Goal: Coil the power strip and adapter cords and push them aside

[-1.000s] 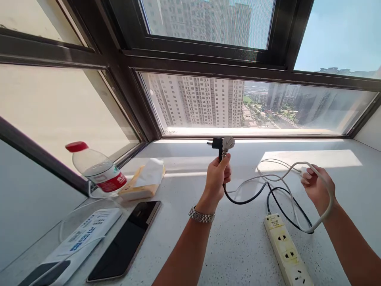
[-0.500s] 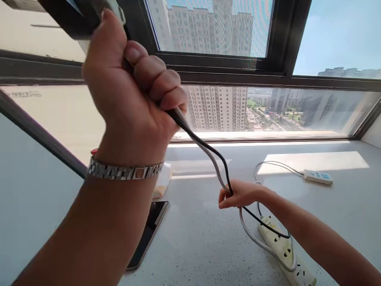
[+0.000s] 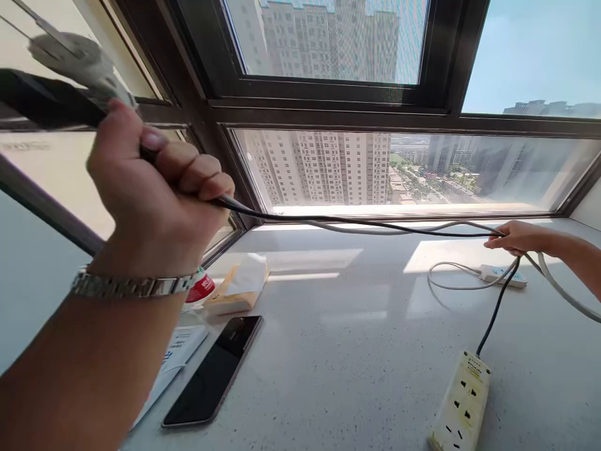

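My left hand [image 3: 159,169] is raised at the upper left, its fist wrapped round a black cord [image 3: 328,219] and a grey cord [image 3: 338,230]. Above its thumb stick out a grey plug [image 3: 77,59] with metal prongs and a black end, blurred. Far to the right, my right hand [image 3: 521,238] pinches the same two cords, which stretch almost level between both hands. Below it the black cord drops to a yellowed white power strip [image 3: 464,401] on the counter. The grey cord loops off at the right edge. A smaller white power strip [image 3: 504,274] lies behind.
A dark smartphone [image 3: 213,373] lies on the speckled white counter [image 3: 338,351]. Left of it are papers [image 3: 181,344], a tissue pack [image 3: 239,288] and a red-labelled container [image 3: 201,287]. A dark-framed window [image 3: 338,119] stands along the back.
My right hand has moved right and up, drawing the cords out straight. My left hand has shifted left and slightly down. The yellowed power strip has turned on the counter.
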Motion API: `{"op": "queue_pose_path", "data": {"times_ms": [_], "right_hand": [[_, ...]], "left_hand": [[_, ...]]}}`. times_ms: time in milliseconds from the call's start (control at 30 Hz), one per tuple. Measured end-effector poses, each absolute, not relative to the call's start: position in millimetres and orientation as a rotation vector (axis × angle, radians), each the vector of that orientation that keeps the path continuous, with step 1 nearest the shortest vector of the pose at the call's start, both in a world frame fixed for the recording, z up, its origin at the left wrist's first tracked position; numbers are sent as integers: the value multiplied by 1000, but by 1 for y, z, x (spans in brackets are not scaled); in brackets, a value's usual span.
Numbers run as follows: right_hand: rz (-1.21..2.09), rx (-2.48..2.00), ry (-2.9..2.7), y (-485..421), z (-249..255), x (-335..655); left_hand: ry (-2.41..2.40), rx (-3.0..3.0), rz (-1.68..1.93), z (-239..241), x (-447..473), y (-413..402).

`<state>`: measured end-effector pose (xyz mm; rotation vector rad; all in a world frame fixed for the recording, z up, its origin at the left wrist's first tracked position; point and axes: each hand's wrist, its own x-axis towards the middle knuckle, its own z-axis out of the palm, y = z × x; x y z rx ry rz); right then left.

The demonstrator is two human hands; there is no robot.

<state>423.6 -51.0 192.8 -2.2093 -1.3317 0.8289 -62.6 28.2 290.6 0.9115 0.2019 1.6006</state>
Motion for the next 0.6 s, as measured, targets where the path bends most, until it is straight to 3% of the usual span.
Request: {"op": "queue_pose_path", "data": {"times_ms": [100,200,300,400,600], "right_hand": [[149,-2384,-1172,-54,223,473],[-635,-2059,-1164,-66,249,501],[-1012,-1926,-1253,-77,258,499],[-967,-2028,-1386,-72,244,478],[-364,-2230,-1756,-50,162,436]], "left_hand": [[335,813,1610,271,-21,30],[377,764,1526,254,8,32],[404,752,1471,239,13,30],[439,753,1439,226,2,25],[448,726,1560,229,-30,16]]}}
